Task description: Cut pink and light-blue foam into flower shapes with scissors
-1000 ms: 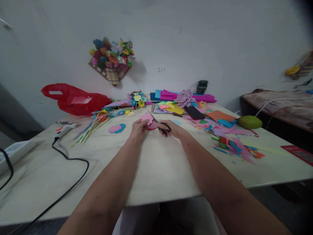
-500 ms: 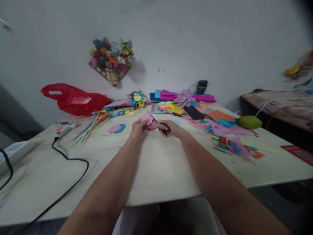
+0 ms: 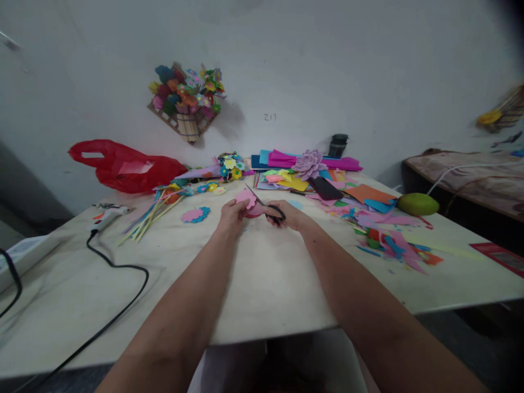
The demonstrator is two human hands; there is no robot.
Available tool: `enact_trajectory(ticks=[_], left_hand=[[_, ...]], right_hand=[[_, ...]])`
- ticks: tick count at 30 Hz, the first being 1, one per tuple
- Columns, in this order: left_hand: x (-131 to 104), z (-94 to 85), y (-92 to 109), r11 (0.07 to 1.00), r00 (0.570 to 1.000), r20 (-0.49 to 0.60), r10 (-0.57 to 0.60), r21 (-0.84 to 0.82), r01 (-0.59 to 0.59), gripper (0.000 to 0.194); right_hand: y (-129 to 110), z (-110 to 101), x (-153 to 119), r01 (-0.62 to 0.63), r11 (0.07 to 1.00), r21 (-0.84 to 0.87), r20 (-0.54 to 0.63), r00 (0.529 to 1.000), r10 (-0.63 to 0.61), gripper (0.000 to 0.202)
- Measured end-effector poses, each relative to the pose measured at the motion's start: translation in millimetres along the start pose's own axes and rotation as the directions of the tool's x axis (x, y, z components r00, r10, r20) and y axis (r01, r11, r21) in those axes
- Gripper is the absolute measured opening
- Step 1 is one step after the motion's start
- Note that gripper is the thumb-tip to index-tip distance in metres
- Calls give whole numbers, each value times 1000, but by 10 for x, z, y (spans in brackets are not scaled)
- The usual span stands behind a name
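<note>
My left hand is closed on a pink paper piece with a scalloped edge, held a little above the table. In my right hand is a pair of black-handled scissors, its blades pointing up and left along the pink piece. A further bit of pink paper hangs below the blades, between the two hands. Left of them, pink and blue scalloped discs lie overlapping on the white table.
A glue gun with a black cord lies at left, near thin sticks and a red bag. Coloured sheets, a purple flower and a phone are at the back. Paper scraps and a green fruit lie right.
Almost nothing differs; the hands, scissors and pink paper stay in nearly the same place.
</note>
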State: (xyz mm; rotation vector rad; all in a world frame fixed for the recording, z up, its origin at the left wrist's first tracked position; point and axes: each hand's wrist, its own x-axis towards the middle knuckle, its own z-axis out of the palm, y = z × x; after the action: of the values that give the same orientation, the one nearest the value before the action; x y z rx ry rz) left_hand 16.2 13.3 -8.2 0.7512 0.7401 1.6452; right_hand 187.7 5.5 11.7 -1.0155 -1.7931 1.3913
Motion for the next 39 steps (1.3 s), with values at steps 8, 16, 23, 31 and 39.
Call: enact_trajectory(ticks=[8,16,23,31,39], left_hand=[[-13,18,26,1000,1000,-27,-14,-9,14,23],[-27,32,40,1000,1000,-24,-18,-19,18,20],[-29,34,43,1000,999,-32,-14,-12,13,20],[-23,25,36,1000,999,-27,-17,-12,17,21],[-19,24,32,1000,1000,-27,-11,-6,11,21]], right_hand=[[31,-6,30,6,1000,-4,7,1000,-6,27],[30,-13,31,-7,1000,2,11,1000,7,24],[16,-9,15,-3,1000,-10,18,1000,3,26],[-13,-18,-25,39,999,-20,48,998,-38,33],[8,-2,5,29,999,-23,24,999,-28,30]])
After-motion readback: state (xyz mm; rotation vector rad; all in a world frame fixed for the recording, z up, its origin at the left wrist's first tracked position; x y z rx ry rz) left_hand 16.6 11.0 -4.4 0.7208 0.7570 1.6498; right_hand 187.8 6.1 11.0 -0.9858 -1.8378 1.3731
